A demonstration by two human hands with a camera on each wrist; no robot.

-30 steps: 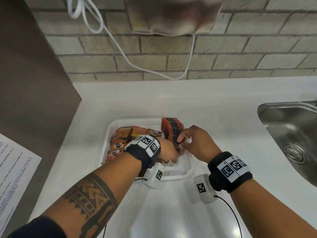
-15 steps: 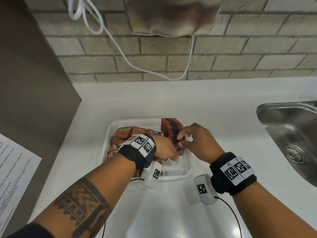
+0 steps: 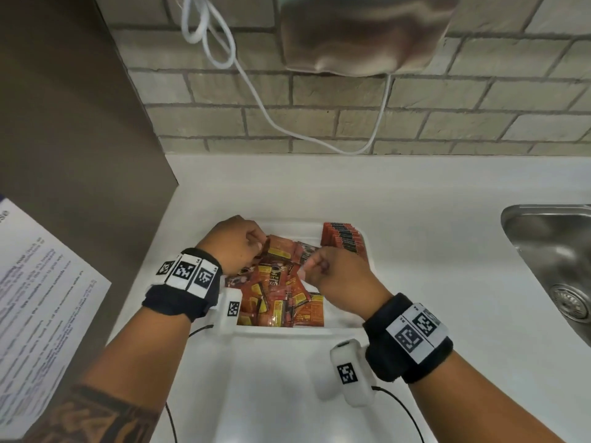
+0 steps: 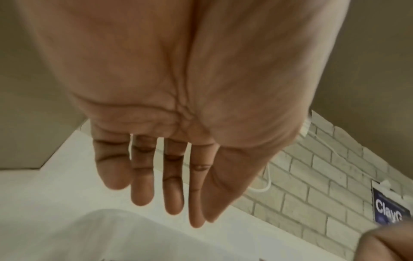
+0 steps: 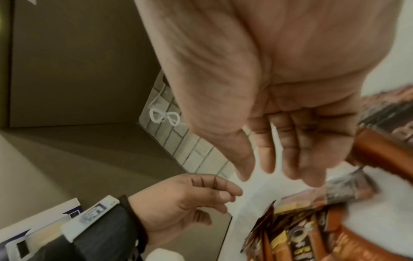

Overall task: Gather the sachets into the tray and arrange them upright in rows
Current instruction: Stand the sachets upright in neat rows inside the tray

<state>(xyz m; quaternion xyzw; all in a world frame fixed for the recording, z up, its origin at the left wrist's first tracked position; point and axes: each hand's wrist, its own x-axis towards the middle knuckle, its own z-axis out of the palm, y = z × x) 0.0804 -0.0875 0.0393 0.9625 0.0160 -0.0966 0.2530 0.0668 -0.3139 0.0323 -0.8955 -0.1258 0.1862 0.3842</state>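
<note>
Oddly, only "Clay" reads on the poster (image 4: 390, 206).

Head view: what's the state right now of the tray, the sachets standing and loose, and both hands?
tray: on the counter, partly filled.
upright row: sachets standing on edge in the tray's far right corner.
loose sachets: lying in a jumbled pile across the tray's left and middle.
left hand: over the pile's far left, fingers straight, holding nothing.
right hand: over the pile beside the row, fingers extended, no grip visible.

Sachets (image 3: 281, 292) in tray (image 3: 287, 330), sink (image 3: 550, 260) rightward
</note>
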